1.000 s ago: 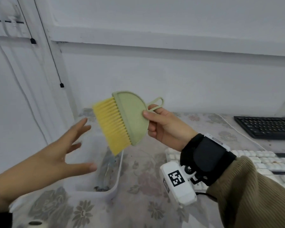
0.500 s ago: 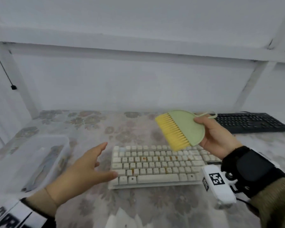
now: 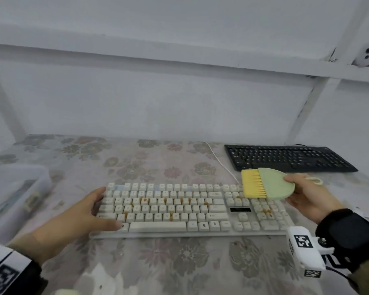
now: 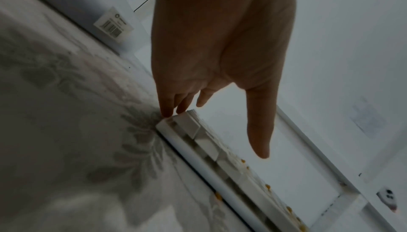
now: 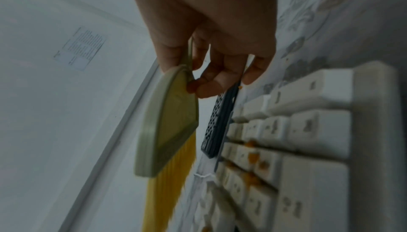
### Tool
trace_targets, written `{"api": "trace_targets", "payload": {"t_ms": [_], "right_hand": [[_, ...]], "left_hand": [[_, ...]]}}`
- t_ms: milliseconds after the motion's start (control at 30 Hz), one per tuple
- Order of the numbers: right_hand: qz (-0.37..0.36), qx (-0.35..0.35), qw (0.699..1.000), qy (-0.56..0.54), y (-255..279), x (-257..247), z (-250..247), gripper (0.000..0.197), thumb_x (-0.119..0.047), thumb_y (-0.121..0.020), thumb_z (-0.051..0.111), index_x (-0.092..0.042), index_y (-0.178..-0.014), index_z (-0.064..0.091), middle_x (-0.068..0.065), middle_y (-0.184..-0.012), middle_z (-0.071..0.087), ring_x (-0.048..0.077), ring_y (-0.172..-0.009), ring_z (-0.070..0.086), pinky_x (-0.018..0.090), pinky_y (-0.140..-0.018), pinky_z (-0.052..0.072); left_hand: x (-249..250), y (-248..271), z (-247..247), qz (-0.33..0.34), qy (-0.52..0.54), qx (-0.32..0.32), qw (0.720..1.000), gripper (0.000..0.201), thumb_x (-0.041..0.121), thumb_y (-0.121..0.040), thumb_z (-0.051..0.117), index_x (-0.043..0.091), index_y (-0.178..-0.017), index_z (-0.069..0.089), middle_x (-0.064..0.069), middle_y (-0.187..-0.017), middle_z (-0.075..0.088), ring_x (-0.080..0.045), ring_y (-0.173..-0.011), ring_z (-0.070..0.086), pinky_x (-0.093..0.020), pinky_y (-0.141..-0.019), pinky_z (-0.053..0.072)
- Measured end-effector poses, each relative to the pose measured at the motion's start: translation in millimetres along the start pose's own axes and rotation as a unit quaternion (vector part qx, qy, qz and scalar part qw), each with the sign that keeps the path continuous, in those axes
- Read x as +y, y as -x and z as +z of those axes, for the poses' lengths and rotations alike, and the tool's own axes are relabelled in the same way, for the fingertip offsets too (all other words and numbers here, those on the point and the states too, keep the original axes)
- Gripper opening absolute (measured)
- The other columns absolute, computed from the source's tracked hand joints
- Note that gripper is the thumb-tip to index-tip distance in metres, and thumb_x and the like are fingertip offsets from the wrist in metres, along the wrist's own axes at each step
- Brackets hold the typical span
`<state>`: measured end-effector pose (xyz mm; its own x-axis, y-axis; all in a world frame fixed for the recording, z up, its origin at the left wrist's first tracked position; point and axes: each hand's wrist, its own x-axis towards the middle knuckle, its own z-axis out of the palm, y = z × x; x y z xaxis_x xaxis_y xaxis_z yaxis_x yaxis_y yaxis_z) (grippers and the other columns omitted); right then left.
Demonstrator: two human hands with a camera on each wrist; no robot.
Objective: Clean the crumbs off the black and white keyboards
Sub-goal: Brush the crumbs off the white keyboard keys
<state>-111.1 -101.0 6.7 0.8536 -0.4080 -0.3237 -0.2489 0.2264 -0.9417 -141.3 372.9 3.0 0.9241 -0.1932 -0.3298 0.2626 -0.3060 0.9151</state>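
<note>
The right hand (image 3: pixel 309 199) pinches the green brush (image 3: pixel 268 184) above the white keyboard (image 3: pixel 192 209)'s right end, yellow bristles pointing left. The left hand (image 3: pixel 79 218), fingers spread, touches the keyboard's left edge. Orange crumbs (image 3: pixel 146 200) dot its keys; the black keyboard (image 3: pixel 285 158) lies behind.

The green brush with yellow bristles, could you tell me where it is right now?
In the head view the brush is held in the right hand, above the right end of the white keyboard, just in front of the black keyboard.

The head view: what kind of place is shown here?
Probably a desk set against a white wall: a white keyboard and a black keyboard lie on a floral tablecloth.
</note>
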Motion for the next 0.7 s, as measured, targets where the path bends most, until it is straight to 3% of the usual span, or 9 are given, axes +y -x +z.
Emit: {"api": "trace_targets", "payload": {"t_ms": [67,167,267,367,433,533,700], "right_hand": [[0.001,0.01,1.0,0.0,-4.4,3.2,-7.0,0.016,-0.011,-0.088,0.059,-0.022,-0.08,0.051,0.0,-0.064,0.067,0.016,-0.065,0.053,0.026,-0.061,0.038],[0.014,0.01,1.0,-0.008,-4.0,7.3,-10.8,0.022,-0.011,-0.088,0.058,-0.024,-0.073,0.047,-0.001,-0.065,0.067,0.015,-0.067,0.055,0.027,-0.061,0.04],[0.027,-0.008,0.998,-0.051,-0.7,11.1,-10.0,0.017,-0.011,-0.089,0.057,-0.021,-0.077,0.049,0.005,-0.075,0.068,0.014,-0.06,0.065,0.024,-0.042,0.046],[0.031,-0.022,0.997,-0.069,1.7,13.2,-7.1,0.017,-0.011,-0.09,0.056,-0.02,-0.077,0.049,0.005,-0.071,0.07,0.012,-0.055,0.067,0.022,-0.04,0.045],[0.028,-0.031,0.996,-0.076,2.0,13.8,-7.4,0.019,-0.011,-0.09,0.056,-0.02,-0.075,0.047,0.007,-0.072,0.067,0.014,-0.052,0.062,0.022,-0.036,0.037],[0.021,-0.039,0.996,-0.082,1.6,13.9,-8.7,0.027,-0.009,-0.09,0.055,-0.02,-0.068,0.043,0.007,-0.07,0.058,0.014,-0.044,0.051,0.022,-0.033,0.032],[-0.017,-0.042,0.996,-0.082,1.9,14.9,-14.2,0.033,-0.008,-0.09,0.054,-0.022,-0.064,0.041,0.006,-0.068,0.053,0.015,-0.048,0.046,0.023,-0.034,0.035]], "left_hand": [[-7.0,-4.6,1.2,0.002,-0.017,0.009,1.0,0.142,0.055,0.002,0.09,0.039,-0.127,0.033,0.026,-0.111,0.053,0.009,-0.092,0.057,-0.015,-0.075,0.044],[-14.5,-9.9,2.2,-0.009,-0.076,0.023,0.997,0.152,0.055,-0.01,0.091,0.036,-0.146,0.025,0.017,-0.12,0.051,-0.005,-0.107,0.054,-0.026,-0.095,0.04],[-17.5,-12.6,2.9,-0.016,-0.101,0.024,0.994,0.15,0.046,-0.019,0.089,0.034,-0.15,0.016,0.011,-0.129,0.043,-0.01,-0.114,0.047,-0.025,-0.096,0.034],[-24.5,-14.9,-4.9,-0.001,-0.106,0.021,0.994,0.146,0.05,-0.013,0.092,0.046,-0.14,0.021,0.018,-0.128,0.049,-0.006,-0.114,0.052,-0.03,-0.1,0.04],[-31.9,-17.5,-11.7,0.006,-0.1,0.01,0.995,0.143,0.049,-0.014,0.094,0.049,-0.137,0.022,0.021,-0.128,0.051,-0.005,-0.114,0.055,-0.034,-0.103,0.043],[-39.5,-20.0,-17.6,0.014,-0.072,0.008,0.997,0.127,0.029,-0.028,0.091,0.047,-0.138,0.029,0.019,-0.129,0.053,-0.004,-0.112,0.058,-0.034,-0.098,0.047],[-41.5,-20.2,-16.9,0.049,-0.003,0.016,0.999,0.111,0.013,-0.033,0.086,0.052,-0.125,0.038,0.02,-0.124,0.057,-0.001,-0.099,0.066,-0.025,-0.072,0.056]]}}
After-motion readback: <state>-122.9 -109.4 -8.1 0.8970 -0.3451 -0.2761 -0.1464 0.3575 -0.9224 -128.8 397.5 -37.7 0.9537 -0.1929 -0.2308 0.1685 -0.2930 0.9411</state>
